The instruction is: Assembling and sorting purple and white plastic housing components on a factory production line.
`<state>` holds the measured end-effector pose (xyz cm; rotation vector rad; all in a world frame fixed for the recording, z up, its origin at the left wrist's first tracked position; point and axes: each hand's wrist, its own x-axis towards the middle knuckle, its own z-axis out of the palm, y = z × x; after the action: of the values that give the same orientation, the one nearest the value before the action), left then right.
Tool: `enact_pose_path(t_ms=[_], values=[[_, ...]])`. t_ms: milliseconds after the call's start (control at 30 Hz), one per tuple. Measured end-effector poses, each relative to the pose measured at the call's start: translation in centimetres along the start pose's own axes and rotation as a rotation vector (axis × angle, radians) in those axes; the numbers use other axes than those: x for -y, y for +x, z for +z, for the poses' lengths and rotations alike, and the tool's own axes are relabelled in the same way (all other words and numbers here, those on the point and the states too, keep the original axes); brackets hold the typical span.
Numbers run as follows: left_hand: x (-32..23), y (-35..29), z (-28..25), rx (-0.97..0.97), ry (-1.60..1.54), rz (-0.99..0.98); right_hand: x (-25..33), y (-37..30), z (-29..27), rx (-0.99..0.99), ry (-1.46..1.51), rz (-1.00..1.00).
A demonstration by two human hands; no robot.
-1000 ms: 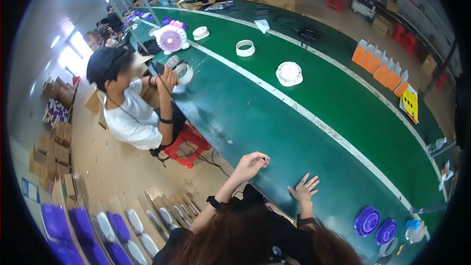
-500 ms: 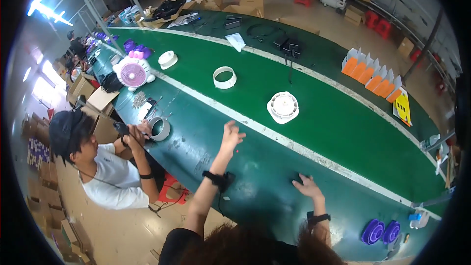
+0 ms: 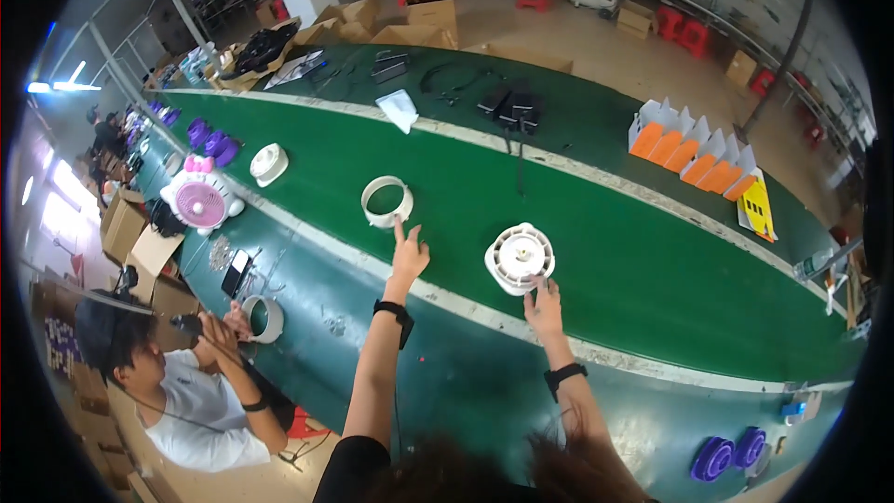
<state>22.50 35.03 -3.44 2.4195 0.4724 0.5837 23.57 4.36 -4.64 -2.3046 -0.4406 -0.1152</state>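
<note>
My left hand (image 3: 408, 259) reaches over the green belt with its fingers spread. Its index fingertip is at the near edge of a white plastic ring (image 3: 364, 209), and nothing is held. Farther right, my right hand (image 3: 544, 307) has its fingers over the near rim of a white round slotted housing (image 3: 507, 256), the thumb close below that rim. The housing lies flat on the belt. A black band circles each of my wrists.
At left, a co-worker (image 3: 191, 414) holds a dark tool and another white ring (image 3: 274, 319). A pink-and-white fan (image 3: 202, 200) stands near the belt (image 3: 643, 293). Purple round parts (image 3: 713, 459) lie at near right; orange-and-white boxes (image 3: 694, 151) stand at far right.
Both my hands have moved forward from the near worktop onto the belt, the left to the ring, the right to the slotted housing. The view has shifted, and things appear lower.
</note>
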Motion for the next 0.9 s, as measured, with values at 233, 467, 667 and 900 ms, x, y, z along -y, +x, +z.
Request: enact_pose_path(t_ms=[233,467,667,900], values=[[1.1,0.9,0.0,0.049,0.247,-0.028,1.5,-0.5,-0.5,-0.057,-0.005,0.013],[1.5,0.8,0.0,-0.046,0.189,0.051,1.3,-0.1,-1.1,-0.125,-0.042,0.032],[-0.8,-2.1,-0.3,-0.115,-0.079,0.232,1.0,-1.4,-4.0,-0.037,0.061,0.061],[-14.5,-13.8,-5.7,0.031,-0.303,0.288,4.9,-14.1,-11.5,0.062,0.06,0.03]])
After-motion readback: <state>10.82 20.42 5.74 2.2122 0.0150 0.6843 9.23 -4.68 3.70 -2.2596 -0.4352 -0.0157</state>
